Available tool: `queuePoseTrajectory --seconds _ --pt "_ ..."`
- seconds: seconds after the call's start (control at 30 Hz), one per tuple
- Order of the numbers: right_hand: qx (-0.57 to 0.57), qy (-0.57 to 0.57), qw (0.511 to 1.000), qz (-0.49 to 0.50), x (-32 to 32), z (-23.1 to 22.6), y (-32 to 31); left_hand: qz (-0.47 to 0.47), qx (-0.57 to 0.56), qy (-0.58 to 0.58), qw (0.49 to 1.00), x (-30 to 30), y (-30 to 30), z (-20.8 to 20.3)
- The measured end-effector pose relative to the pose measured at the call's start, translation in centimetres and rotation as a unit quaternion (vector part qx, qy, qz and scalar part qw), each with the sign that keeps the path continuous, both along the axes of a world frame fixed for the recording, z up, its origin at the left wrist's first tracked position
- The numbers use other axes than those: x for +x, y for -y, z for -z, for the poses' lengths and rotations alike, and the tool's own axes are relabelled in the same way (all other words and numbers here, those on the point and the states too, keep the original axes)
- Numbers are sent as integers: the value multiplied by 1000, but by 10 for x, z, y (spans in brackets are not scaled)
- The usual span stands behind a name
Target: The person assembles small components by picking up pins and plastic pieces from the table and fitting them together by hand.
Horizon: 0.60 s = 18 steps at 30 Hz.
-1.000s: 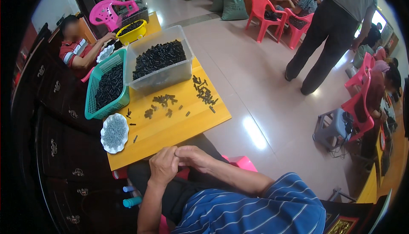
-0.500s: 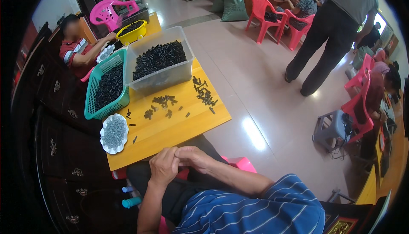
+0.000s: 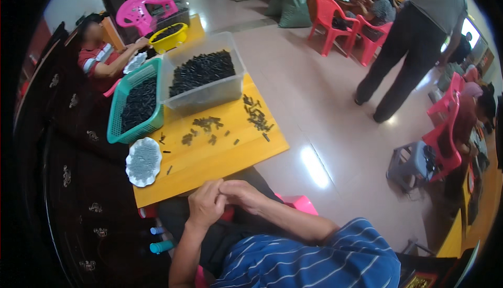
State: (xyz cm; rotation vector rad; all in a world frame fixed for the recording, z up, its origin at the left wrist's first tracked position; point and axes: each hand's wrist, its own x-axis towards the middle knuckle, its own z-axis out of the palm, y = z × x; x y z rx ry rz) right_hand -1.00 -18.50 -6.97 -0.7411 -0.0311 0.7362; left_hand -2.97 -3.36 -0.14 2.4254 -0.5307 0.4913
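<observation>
Everything on the table (image 3: 209,165) sits slightly rightward while left hand (image 3: 205,204) and right hand (image 3: 242,194) meet lower-centre, fingers bunched, any hold hidden, and loose black pieces (image 3: 210,124) left of centre seemingly await handling.

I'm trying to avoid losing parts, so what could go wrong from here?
The white scalloped dish of small grey pieces sits at the table's left edge, so a bump might spill it. Loose black pieces near the right edge could get brushed onto the floor. The left hand and right hand meet by the near edge; anything hidden between them might drop.
</observation>
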Motion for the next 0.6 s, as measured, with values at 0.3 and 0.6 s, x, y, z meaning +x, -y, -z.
queuePoseTrajectory --seconds 0.3,0.6 --pt "-25 -3 1000 -2 -3 -2 6 20 25 46 998 0 0 1" --pt "-25 7 1000 2 -1 2 3 6 10 30 999 -1 -7 1"
